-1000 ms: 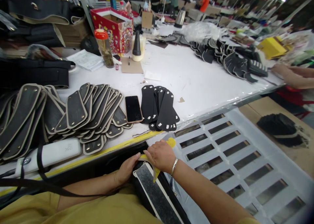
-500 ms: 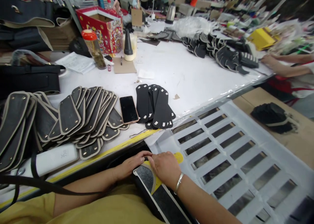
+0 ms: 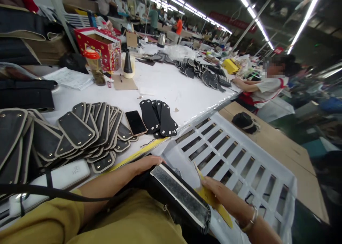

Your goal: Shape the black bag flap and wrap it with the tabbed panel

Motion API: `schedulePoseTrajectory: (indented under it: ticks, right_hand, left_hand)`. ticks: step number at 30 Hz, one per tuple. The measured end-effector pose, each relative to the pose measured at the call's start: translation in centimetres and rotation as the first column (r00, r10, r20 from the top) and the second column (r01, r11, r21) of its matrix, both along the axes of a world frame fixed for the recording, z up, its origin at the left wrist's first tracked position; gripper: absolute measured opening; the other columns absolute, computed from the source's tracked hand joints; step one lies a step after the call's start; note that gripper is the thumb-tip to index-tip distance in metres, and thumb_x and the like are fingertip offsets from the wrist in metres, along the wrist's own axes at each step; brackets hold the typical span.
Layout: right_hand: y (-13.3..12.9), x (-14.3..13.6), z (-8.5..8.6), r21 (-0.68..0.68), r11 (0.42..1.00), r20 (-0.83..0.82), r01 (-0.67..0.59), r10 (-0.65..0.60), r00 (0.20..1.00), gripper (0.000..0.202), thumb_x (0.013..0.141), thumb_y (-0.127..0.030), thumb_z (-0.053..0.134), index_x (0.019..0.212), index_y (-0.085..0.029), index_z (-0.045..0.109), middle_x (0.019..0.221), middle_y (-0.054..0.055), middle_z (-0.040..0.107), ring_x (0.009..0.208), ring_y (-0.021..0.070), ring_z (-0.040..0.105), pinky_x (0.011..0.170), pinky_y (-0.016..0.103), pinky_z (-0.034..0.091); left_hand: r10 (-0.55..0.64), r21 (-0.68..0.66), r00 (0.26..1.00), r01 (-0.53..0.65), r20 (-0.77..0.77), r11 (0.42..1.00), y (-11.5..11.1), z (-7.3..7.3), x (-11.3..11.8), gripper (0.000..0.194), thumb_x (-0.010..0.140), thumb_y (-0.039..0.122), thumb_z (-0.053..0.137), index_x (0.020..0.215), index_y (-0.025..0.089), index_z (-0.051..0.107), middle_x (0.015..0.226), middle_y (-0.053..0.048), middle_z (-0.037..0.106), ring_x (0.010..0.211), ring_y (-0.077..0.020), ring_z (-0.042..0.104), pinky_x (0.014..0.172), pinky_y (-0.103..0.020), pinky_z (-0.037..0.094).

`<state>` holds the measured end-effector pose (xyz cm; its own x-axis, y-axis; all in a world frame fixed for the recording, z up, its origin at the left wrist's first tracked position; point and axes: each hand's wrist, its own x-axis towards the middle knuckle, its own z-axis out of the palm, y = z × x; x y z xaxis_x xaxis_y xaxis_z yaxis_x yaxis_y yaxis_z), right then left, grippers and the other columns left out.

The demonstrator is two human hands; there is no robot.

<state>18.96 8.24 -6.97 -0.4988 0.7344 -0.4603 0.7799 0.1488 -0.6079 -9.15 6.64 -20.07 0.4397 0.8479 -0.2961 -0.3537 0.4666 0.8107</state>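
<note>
Here, a long black piece (image 3: 184, 193) with a grey strip and pale edges along its top lies tilted across the person's lap, near the counter's edge. The left hand (image 3: 149, 162) is at its far left end; the fingers are mostly hidden, so I cannot tell whether they grip it. Just right of the piece, the right hand (image 3: 216, 187) holds a curved yellow piece (image 3: 210, 199), fingers closed on it. Beyond, to the right, is a white slatted crate (image 3: 255, 146). On the white counter (image 3: 162, 83), black strips with white marks (image 3: 167, 121) lie fanned beside a phone (image 3: 136, 123); left of these spread pale-edged dark pieces (image 3: 75, 130), with a white device (image 3: 64, 173) nearer. Farther off, a red-lidded jar (image 3: 97, 73) stands near a patterned red box (image 3: 114, 53). At far right, another person (image 3: 268, 89) works at the counter.
</note>
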Motion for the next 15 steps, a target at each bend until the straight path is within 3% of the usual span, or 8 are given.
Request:
schedulePoseTrajectory:
  ticks: [1, 3, 5, 7, 10, 12, 13, 15]
  right_hand:
    - [-1.4, 0.3, 0.3, -0.174, 0.978, -0.058, 0.114, -0.125, 0.99, 0.028, 0.087, -0.039, 0.037, 0.079, -0.019, 0.056, 0.079, 0.005, 0.061, 0.072, 0.0174, 0.06, 0.063, 0.029, 0.05]
    - [-4.4, 0.0, 0.4, -0.504, 0.817, -0.104, 0.282, -0.382, 0.918, 0.023, 0.083, -0.037, 0.042, 0.092, -0.019, 0.052, 0.08, 0.004, 0.06, 0.07, 0.0179, 0.061, 0.051, 0.026, 0.048]
    - [-7.3, -1.1, -0.1, -0.652, 0.666, -0.136, 0.362, -0.573, 0.808, 0.03, 0.079, -0.037, 0.049, 0.105, -0.021, 0.045, 0.086, 0.004, 0.06, 0.071, 0.0185, 0.063, 0.048, 0.024, 0.048]
    - [-9.7, -2.7, -0.9, -0.675, 0.604, -0.185, 0.423, -0.694, 0.696, 0.039, 0.078, -0.039, 0.054, 0.111, -0.023, 0.039, 0.091, 0.004, 0.06, 0.069, 0.0169, 0.064, 0.051, 0.024, 0.049]
    - [-12.0, -5.2, -2.5, -0.635, 0.586, -0.222, 0.504, -0.763, 0.607, 0.04, 0.079, -0.044, 0.055, 0.108, -0.024, 0.036, 0.09, 0.002, 0.059, 0.062, 0.016, 0.064, 0.049, 0.026, 0.049]
    - [-12.7, -6.8, -3.6, -0.57, 0.615, -0.227, 0.545, -0.755, 0.615, 0.036, 0.08, -0.049, 0.051, 0.1, -0.023, 0.036, 0.082, 0.0, 0.058, 0.056, 0.0172, 0.063, 0.043, 0.025, 0.046]
    - [-12.9, -7.5, -4.1, -0.533, 0.633, -0.226, 0.562, -0.746, 0.626, 0.035, 0.08, -0.051, 0.049, 0.097, -0.023, 0.036, 0.078, -0.001, 0.057, 0.052, 0.0177, 0.063, 0.039, 0.025, 0.044]
    - [-12.8, -8.5, -5.0, -0.463, 0.672, -0.236, 0.578, -0.722, 0.651, 0.035, 0.08, -0.053, 0.048, 0.094, -0.023, 0.036, 0.073, -0.002, 0.055, 0.046, 0.0179, 0.06, 0.034, 0.024, 0.039]
  left_hand:
    - [0.014, 0.023, 1.0, -0.014, 0.005, 1.0, -0.3, -0.3, -0.2, 0.034, 0.075, 0.035, 0.06, 0.098, 0.011, 0.069, 0.083, -0.007, 0.068, 0.073, -0.0183, 0.059, 0.074, -0.029, 0.043]
    - [0.047, 0.053, 0.998, -0.05, 0.049, 0.997, -1.1, -1.2, -0.9, 0.042, 0.078, 0.041, 0.057, 0.107, 0.012, 0.065, 0.097, -0.009, 0.067, 0.088, -0.0211, 0.06, 0.083, -0.032, 0.042]
    - [0.037, 0.095, 0.995, -0.045, 0.09, 0.994, -2.1, -1.9, -1.9, 0.051, 0.078, 0.044, 0.057, 0.119, 0.015, 0.057, 0.114, -0.01, 0.062, 0.105, -0.0237, 0.055, 0.093, -0.035, 0.038]
    - [0.007, 0.172, 1.0, -0.007, 0.004, 0.985, -3.0, -2.1, -3.3, 0.062, 0.071, 0.039, 0.066, 0.128, 0.018, 0.05, 0.127, -0.01, 0.055, 0.116, -0.0261, 0.049, 0.097, -0.037, 0.036]
    - [0.054, 0.296, 0.919, 0.07, -0.391, 0.953, -3.9, -1.2, -4.7, 0.073, 0.058, 0.029, 0.075, 0.127, 0.02, 0.052, 0.125, -0.009, 0.055, 0.105, -0.0264, 0.053, 0.09, -0.036, 0.04]
    - [0.078, 0.267, 0.851, 0.075, -0.52, 0.961, -4.4, -0.2, -4.9, 0.071, 0.06, 0.027, 0.073, 0.127, 0.018, 0.052, 0.103, -0.008, 0.064, 0.082, -0.0207, 0.058, 0.075, -0.032, 0.045]
    - [0.072, 0.205, 0.864, 0.037, -0.498, 0.978, -4.7, 0.2, -4.7, 0.069, 0.063, 0.027, 0.069, 0.128, 0.017, 0.05, 0.09, -0.006, 0.065, 0.072, -0.0178, 0.057, 0.067, -0.029, 0.045]
    - [0.088, -0.005, 0.952, -0.093, -0.293, 0.996, -5.1, 0.6, -4.0, 0.065, 0.07, 0.027, 0.061, 0.131, 0.016, 0.043, 0.081, -0.004, 0.063, 0.064, -0.0151, 0.058, 0.057, -0.025, 0.043]
